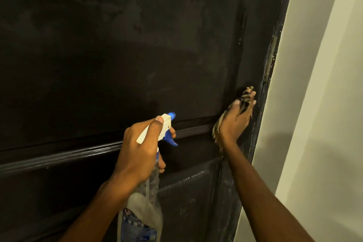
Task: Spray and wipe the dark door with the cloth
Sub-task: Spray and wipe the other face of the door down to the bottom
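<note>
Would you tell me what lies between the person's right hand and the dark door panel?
In the head view, a striped tan-and-black cloth lies there; the right hand presses it against the dark door near its right edge.

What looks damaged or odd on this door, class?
Paint is chipped and flaking along the door edge beside the wall, above the right hand. Pale specks mark the lower panel; droplets or scuffs, I cannot tell.
</note>
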